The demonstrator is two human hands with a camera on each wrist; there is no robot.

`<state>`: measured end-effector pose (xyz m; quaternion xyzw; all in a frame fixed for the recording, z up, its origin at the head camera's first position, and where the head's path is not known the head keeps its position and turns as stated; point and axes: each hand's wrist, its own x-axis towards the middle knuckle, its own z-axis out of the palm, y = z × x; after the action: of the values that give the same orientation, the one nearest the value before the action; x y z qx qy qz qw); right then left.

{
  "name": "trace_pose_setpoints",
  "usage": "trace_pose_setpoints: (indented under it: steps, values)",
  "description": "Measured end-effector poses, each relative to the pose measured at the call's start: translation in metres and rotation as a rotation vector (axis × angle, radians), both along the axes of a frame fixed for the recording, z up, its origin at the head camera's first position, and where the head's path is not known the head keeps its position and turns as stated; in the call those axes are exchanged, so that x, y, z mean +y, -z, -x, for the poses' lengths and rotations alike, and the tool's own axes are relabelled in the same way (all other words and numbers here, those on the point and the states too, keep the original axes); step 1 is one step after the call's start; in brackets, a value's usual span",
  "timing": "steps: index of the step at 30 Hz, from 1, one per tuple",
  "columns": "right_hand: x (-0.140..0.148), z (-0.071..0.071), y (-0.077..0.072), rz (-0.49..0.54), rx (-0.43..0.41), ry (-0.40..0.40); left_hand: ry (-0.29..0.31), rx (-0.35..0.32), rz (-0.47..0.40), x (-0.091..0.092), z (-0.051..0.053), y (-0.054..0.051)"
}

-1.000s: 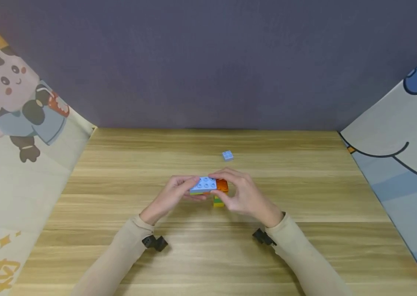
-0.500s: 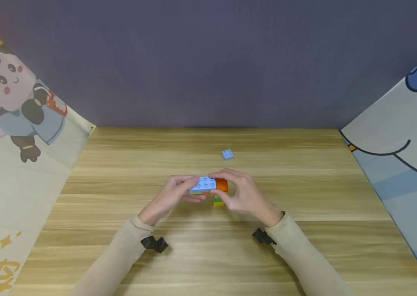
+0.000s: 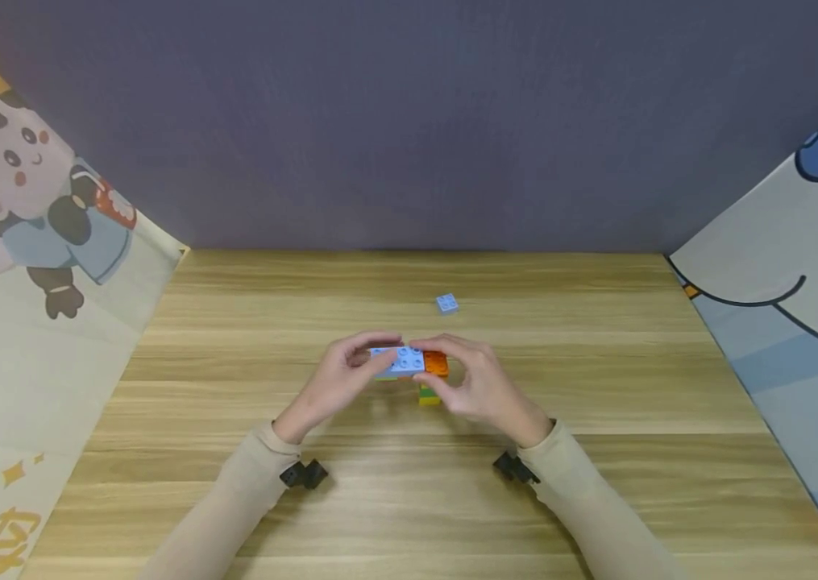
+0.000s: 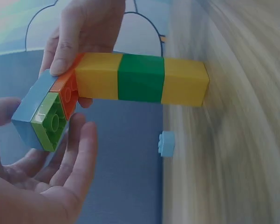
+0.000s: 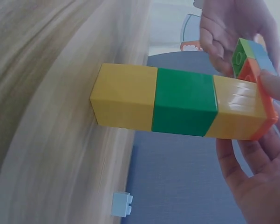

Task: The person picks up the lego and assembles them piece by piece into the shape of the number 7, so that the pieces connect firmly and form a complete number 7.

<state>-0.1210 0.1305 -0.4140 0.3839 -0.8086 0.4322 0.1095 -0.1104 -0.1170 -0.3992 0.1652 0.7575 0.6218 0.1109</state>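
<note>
A tower of toy bricks stands upright on the table: a yellow brick (image 4: 184, 81) at the bottom, a green brick (image 4: 140, 78), another yellow brick (image 4: 98, 76), then an orange brick (image 3: 437, 364). A long blue brick (image 3: 409, 360) lies across the orange one and overhangs to the left, with a light green brick (image 4: 51, 122) under its free end. My right hand (image 3: 481, 383) pinches the blue brick between thumb and fingers near the orange one. Around the free end my left hand (image 3: 332, 387) has its fingers spread loosely, the thumb at the blue brick's top.
A small light-blue brick (image 3: 447, 304) sits on the wooden table (image 3: 271, 298) behind the tower. A dark panel (image 3: 409, 129) rises at the table's far edge, and printed cartoon panels flank both sides.
The left fingers have loosened from under the brick's left end and moved up behind it. The right hand keeps its hold, and the bricks stay in place.
</note>
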Motion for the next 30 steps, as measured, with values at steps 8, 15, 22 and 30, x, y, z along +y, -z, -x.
trace_pose_setpoints:
  steps: [8, 15, 22, 30]
  values:
    - [0.001, 0.0012, 0.0055, 0.031, -0.029, -0.008, -0.07, 0.292, 0.098, 0.008, -0.0031, 0.0037]
    - [0.0034, 0.001, 0.0085, 0.023, -0.085, 0.011, -0.059, 0.435, 0.142, 0.0109, -0.0029, 0.007]
    - [0.0037, -0.0019, 0.0086, 0.032, -0.146, 0.039, -0.038, 0.459, 0.154, 0.0102, -0.0031, 0.0031]
    - [0.0024, -0.0027, 0.0086, 0.026, -0.199, 0.059, -0.013, 0.455, 0.202, 0.0073, -0.0026, -0.0022]
